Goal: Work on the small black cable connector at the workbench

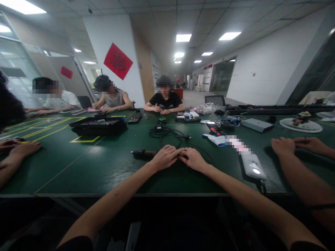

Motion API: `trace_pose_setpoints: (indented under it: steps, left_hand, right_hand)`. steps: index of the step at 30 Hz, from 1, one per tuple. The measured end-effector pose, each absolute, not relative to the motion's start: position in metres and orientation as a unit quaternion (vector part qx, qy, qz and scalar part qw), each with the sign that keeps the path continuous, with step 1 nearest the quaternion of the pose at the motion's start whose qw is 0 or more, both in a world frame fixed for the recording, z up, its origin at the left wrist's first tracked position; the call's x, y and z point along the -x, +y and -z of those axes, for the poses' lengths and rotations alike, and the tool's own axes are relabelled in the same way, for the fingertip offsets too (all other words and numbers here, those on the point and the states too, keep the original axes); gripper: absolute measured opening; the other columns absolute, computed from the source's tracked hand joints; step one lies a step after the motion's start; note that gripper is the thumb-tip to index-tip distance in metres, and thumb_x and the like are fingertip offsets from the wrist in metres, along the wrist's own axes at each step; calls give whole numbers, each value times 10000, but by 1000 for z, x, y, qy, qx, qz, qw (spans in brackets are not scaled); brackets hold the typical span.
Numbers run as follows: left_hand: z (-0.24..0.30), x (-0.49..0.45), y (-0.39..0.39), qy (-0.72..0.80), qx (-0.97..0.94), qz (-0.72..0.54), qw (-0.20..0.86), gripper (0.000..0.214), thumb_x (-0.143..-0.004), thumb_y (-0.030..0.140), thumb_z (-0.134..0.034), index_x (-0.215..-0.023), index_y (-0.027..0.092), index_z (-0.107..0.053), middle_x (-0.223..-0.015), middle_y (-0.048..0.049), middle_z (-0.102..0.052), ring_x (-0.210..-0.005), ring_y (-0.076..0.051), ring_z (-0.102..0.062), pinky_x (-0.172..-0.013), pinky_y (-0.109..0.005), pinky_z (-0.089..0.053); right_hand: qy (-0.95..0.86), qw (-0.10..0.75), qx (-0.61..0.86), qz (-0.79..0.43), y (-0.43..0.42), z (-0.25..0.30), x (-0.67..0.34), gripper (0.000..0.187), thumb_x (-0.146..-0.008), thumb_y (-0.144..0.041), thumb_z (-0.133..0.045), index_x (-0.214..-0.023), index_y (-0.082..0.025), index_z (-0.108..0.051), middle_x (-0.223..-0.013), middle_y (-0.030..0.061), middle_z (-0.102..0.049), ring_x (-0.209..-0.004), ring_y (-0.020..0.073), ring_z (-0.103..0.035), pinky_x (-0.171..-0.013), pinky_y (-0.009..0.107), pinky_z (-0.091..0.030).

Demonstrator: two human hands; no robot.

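Note:
Both my arms reach out over a dark green table [78, 164]. My left hand [165, 157] is closed over the right end of a dark, cylindrical tool [143, 153] that lies flat on the table. My right hand [193, 158] rests beside it with its fingers curled, touching the left hand's fingertips; what it holds is hidden. A black cable [169, 133] runs from the hands back to a coil and a plug further up the table.
A black tray [98, 125] stands at the back left beside yellow floor-tape lines. A white device [252, 166] lies to my right. Other people's hands rest at the left [23, 149] and right [284, 145] edges. Three people sit across the table, with boxes, cables and a fan grille.

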State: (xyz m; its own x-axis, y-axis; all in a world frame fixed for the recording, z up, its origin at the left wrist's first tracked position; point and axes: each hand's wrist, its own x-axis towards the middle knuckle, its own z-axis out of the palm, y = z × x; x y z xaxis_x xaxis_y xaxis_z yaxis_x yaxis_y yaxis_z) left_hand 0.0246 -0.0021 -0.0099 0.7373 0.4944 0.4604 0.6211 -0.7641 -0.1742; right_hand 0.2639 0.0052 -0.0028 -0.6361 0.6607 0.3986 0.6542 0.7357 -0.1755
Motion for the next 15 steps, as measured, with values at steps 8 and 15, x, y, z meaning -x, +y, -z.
trace_pose_setpoints:
  steps: [8, 15]
  left_hand:
    - [5, -26, -3, -295, 920, 202, 162, 633, -1048, 280, -512, -1635, 214, -283, -1163, -79, -661, -1165, -247, -600, -1077, -436, -462]
    - [3, -27, -4, -297, 919, 197, 172, 587, -1055, 260, -476, -1617, 211, -314, -1124, -80, -662, -1140, -249, -606, -1049, -436, -474]
  right_hand:
    - [-902, 227, 367, -15, 5, 2, -265, 203, -1022, -362, -654, -944, -200, -749, -1001, 70, -707, -941, 203, -629, -847, 318, -440]
    - [-902, 226, 367, -7, 5, 2, -265, 207, -1022, -366, -650, -957, -202, -758, -1008, 73, -712, -922, 201, -632, -840, 320, -443]
